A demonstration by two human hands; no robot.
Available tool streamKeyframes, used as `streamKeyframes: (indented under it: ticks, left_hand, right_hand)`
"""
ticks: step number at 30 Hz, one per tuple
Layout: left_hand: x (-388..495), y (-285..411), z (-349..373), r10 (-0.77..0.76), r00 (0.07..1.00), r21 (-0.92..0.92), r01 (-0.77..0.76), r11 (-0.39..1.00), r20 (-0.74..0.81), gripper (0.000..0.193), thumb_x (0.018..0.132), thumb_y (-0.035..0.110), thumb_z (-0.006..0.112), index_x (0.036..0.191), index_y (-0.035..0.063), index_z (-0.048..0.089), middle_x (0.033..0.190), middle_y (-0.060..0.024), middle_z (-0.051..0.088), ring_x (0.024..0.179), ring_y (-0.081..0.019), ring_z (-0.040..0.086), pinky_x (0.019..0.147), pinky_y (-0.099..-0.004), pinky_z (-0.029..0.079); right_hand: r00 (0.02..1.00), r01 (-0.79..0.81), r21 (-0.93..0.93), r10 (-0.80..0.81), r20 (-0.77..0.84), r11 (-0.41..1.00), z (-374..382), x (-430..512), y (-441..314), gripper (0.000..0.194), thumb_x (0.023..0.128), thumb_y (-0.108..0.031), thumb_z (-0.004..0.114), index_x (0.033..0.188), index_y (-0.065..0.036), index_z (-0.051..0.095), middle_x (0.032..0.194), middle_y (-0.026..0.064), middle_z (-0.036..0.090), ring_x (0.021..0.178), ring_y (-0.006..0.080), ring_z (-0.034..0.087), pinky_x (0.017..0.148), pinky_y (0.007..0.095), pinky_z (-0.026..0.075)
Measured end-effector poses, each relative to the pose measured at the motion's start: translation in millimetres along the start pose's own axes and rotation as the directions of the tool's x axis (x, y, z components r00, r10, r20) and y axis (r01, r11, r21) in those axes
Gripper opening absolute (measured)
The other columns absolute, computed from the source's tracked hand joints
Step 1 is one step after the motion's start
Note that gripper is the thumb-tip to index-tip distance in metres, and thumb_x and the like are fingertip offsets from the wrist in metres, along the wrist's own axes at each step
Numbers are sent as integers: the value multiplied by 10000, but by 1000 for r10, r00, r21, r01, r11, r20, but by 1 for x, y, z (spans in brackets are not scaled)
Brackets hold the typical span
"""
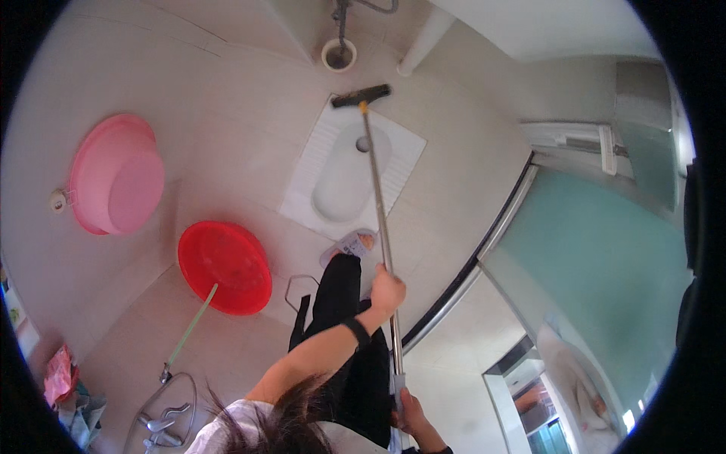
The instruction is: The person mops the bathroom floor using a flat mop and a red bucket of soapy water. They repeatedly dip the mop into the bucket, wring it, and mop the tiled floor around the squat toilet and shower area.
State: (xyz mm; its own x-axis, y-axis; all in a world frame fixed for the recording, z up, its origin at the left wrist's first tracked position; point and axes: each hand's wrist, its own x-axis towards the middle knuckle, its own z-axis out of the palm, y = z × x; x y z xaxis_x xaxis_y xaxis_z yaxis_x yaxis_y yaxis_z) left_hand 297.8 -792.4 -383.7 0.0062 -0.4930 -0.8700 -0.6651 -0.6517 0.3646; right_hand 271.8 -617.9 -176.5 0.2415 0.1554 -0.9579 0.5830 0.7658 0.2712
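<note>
My left hand (pixel 388 290), with a black band on the wrist, is closed around the middle of a long metal pole. Lower down, my right hand (pixel 410 413) grips the grey handle end of the same pole. At the far end of this floor brush (pixel 362 96), a dark head with a yellow joint rests by the top edge of a white ceramic squat toilet (pixel 339 170). The pole crosses over the right side of the toilet.
A red plastic basin (pixel 227 264) stands at the left with a green hose (pixel 193 326) reaching into it. A pink basin (pixel 122 176) hangs on the wall. White pipe (pixel 428 40) and drain (pixel 339 55) lie beyond the toilet. A dark door track (pixel 473 261) runs at the right.
</note>
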Motion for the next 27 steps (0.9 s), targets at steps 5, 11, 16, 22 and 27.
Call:
streamKeyframes:
  ticks: [5,11,16,22,27]
  left_hand:
    - [28,9,-23,55,960,-188,-109,976,-274,298,704,39,433,974,-54,346,770,-271,521,714,-380,541,632,-418,434]
    - [78,53,-51,-88,987,-417,23,908,-137,301,698,26,447,951,-76,320,681,-230,500,488,-281,546,376,-352,436]
    - [52,60,-53,-117,989,-365,77,928,-88,268,701,22,440,908,-91,313,652,-211,482,455,-272,522,359,-348,426]
    - [23,50,-48,-57,996,-472,17,882,-71,239,697,15,429,895,-69,325,660,-204,488,437,-268,520,350,-339,416]
    - [56,63,-50,17,994,-384,-56,922,-105,252,692,22,436,902,-65,329,667,-209,501,458,-280,534,364,-343,424]
  right_hand:
    - [988,145,-324,-154,-2,935,-5,-15,-59,329,860,-369,382,763,-62,451,470,21,404,333,100,349,314,229,293]
    - [948,318,-376,-303,102,870,8,-15,-126,321,868,-334,381,751,-39,434,470,25,403,322,92,341,305,214,283]
    - [952,298,-401,-303,52,866,13,-24,-106,312,874,-319,359,762,-36,431,451,35,400,307,104,339,302,224,284]
    - [952,287,-394,-307,13,873,10,-30,-74,319,875,-321,346,757,-35,424,454,40,406,309,108,348,302,225,289]
    - [925,376,-329,-372,77,866,13,-7,-85,328,872,-336,356,752,-39,421,473,40,414,322,105,358,306,225,296]
